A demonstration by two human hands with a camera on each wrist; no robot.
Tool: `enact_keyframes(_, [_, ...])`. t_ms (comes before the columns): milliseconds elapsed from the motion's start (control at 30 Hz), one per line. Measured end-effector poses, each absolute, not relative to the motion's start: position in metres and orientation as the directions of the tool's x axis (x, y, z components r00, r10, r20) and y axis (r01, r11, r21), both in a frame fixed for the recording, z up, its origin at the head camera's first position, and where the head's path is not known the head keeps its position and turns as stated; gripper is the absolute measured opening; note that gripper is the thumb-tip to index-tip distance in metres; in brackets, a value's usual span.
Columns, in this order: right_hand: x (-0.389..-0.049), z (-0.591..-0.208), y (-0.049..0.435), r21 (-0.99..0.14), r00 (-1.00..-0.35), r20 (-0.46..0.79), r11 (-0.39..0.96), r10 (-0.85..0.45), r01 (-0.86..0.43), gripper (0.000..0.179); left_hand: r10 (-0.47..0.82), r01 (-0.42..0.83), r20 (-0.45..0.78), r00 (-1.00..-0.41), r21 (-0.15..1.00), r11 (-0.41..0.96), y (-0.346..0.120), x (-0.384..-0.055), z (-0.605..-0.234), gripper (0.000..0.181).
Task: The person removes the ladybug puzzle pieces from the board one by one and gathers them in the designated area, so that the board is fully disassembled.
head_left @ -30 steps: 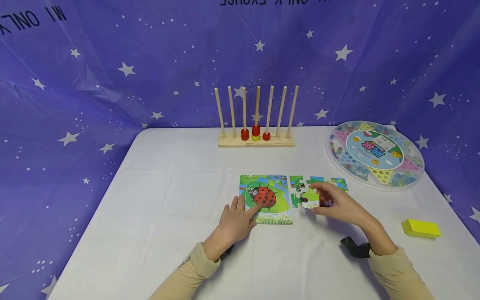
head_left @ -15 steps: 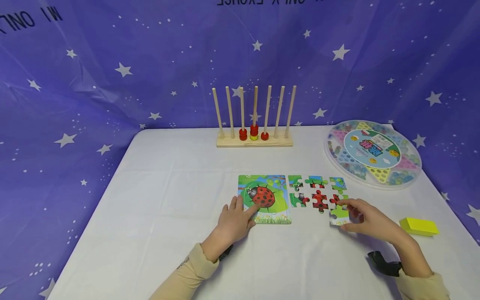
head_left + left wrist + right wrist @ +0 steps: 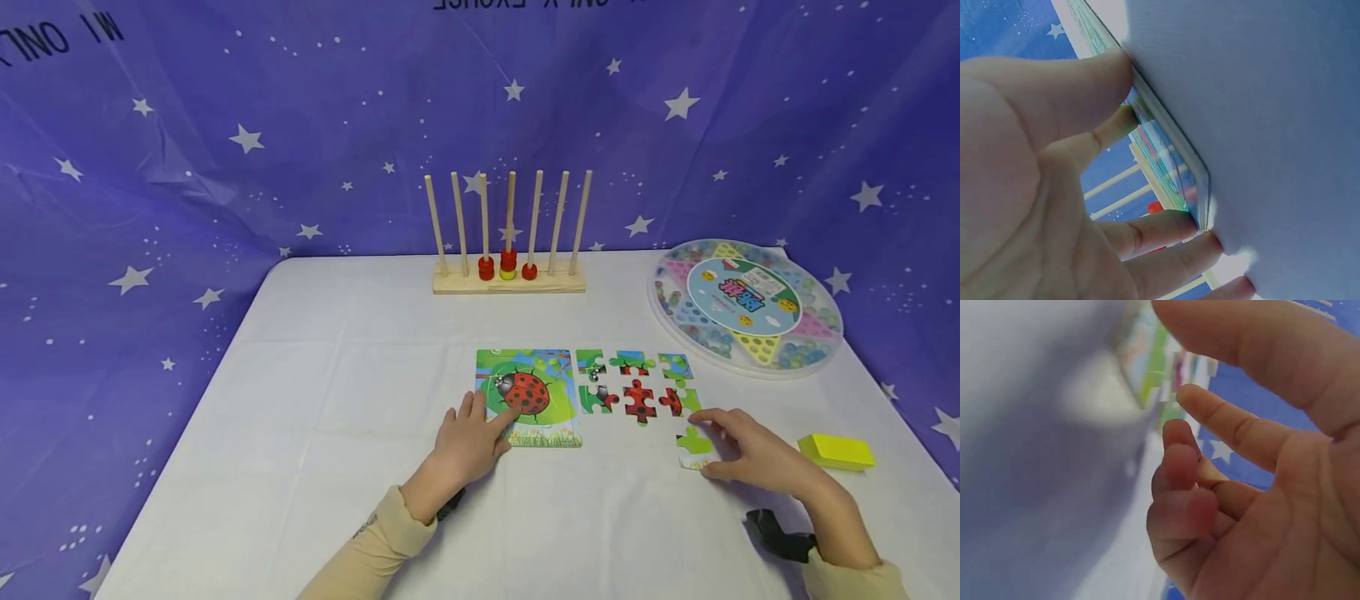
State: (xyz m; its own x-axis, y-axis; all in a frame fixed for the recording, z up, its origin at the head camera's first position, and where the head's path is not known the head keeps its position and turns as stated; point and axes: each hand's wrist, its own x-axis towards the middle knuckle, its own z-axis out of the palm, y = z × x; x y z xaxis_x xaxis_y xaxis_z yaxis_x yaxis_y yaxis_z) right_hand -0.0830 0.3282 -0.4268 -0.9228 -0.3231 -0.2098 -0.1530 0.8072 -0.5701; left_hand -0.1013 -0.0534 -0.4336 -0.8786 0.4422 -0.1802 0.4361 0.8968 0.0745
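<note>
In the head view, a square ladybug picture board [image 3: 528,396] lies flat on the table. My left hand [image 3: 467,442] rests on its lower left part, fingers spread and fairly straight; the left wrist view shows thumb [image 3: 1085,87] and fingertips at the board's edge. Several jigsaw pieces lie just right of the board in two rows, among them a red spotted middle piece [image 3: 640,402]. My right hand [image 3: 765,454] pinches a green-and-white corner puzzle piece [image 3: 696,443] between thumb and index finger, below the right end of the rows. The other right fingers curl inward in the right wrist view.
A wooden peg stand [image 3: 510,283] with red and yellow beads stands at the back. A round clear marble-game case [image 3: 746,308] lies at the back right. A yellow block [image 3: 836,452] sits right of my right hand. A starry purple cloth [image 3: 360,125] hangs behind.
My right hand has carried the corner piece right and towards me, away from over the other pieces, uncovering them. My left hand has stayed on the board.
</note>
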Motion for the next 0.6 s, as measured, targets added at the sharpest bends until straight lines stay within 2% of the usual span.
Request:
enact_keyframes(100, [-0.088,-0.419,0.319,-0.574,-0.926,-0.172,0.798,-0.336,-0.183,0.059,0.444,0.438,-0.18,-0.878,0.072,0.896,-0.054,-0.102,-0.434,0.048])
enact_keyframes(267, [-0.104,-0.414,0.279,-0.602,-0.904,-0.062,0.738,-0.424,-0.305,0.045,0.447,0.444,-0.177,-0.877,0.06,0.894,-0.055,-0.103,-0.435,0.049])
enact_keyframes(400, [-0.117,-0.419,0.234,-0.626,-0.845,-0.022,0.667,-0.534,-0.404,0.04,0.446,0.441,-0.186,-0.876,0.069,0.895,-0.056,-0.104,-0.435,0.049])
enact_keyframes(600, [-0.133,-0.43,0.18,-0.659,-0.775,-0.029,0.595,-0.631,-0.46,0.045,0.452,0.447,-0.187,-0.872,0.072,0.892,-0.056,-0.104,-0.435,0.051])
